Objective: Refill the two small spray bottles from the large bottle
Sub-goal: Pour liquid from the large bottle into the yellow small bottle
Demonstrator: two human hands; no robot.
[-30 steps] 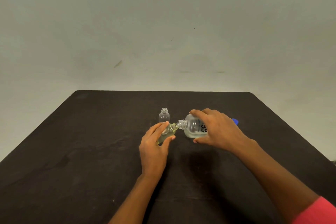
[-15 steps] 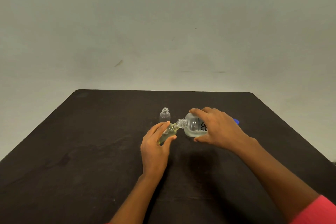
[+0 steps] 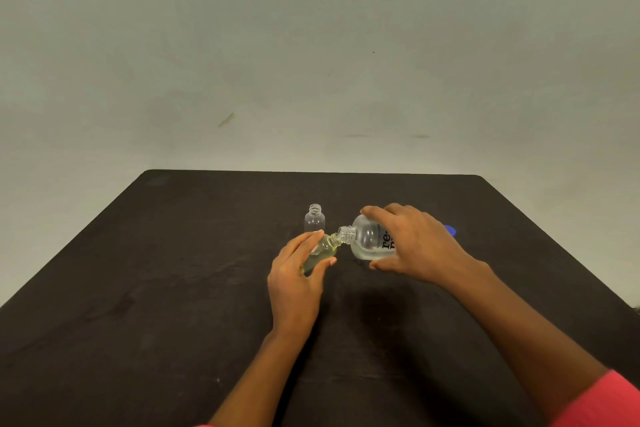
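- Gripping a small spray bottle (image 3: 323,248) between its fingers and thumb, the left hand (image 3: 294,274) is holding it tilted above the dark table (image 3: 166,288), with the open neck pointing up and to the right.
- The right hand (image 3: 415,246) is wrapping over the large bottle (image 3: 367,241), fingers curled across its far side and thumb under its near side, and is holding it tipped on its side with the open mouth facing left.
- The large bottle's threaded mouth is meeting the neck of the tilted small bottle; whether the two rims are touching or just apart I cannot tell.
- Yellowish liquid is showing inside the tilted small bottle, filling much of its body.
- The large bottle is looking clear, and the right hand is partly covering the black lettering on its label.
- A second small bottle (image 3: 314,222) is standing upright and uncapped on the table, just behind the left hand's fingertips, and is looking empty.
- A blue cap (image 3: 450,230) is peeking out on the table just beyond the right hand.
- A pink sleeve (image 3: 609,399) is showing on the right arm at the lower right corner.
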